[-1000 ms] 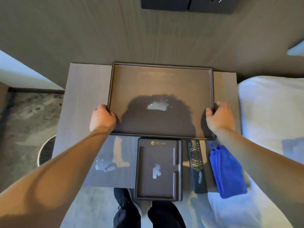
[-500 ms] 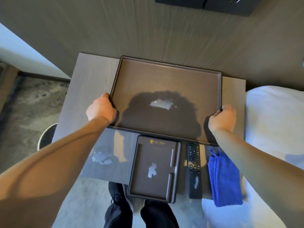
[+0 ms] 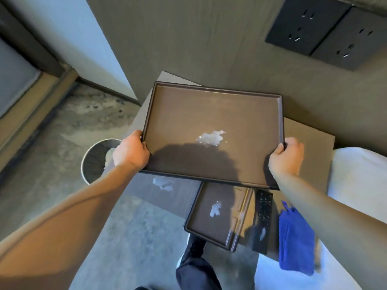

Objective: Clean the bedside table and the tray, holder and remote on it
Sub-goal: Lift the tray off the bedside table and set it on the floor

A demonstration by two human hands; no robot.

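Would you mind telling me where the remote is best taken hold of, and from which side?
Grip the remote across its long edges at the near end, which overhangs the table edge, coming from above. It lies flat and slim, with the holder tight on one side and the blue cloth on the other.

Both arms outstretched, left grip (image 3: 131, 152) and right grip (image 3: 286, 158) seemingly clenched.

A folded blue cloth (image 3: 296, 239) lay beside white bedding (image 3: 360, 185). A round bin (image 3: 95, 159) stood on the mottled floor (image 3: 69, 126), and two black wall sockets (image 3: 326, 31) sat side by side above
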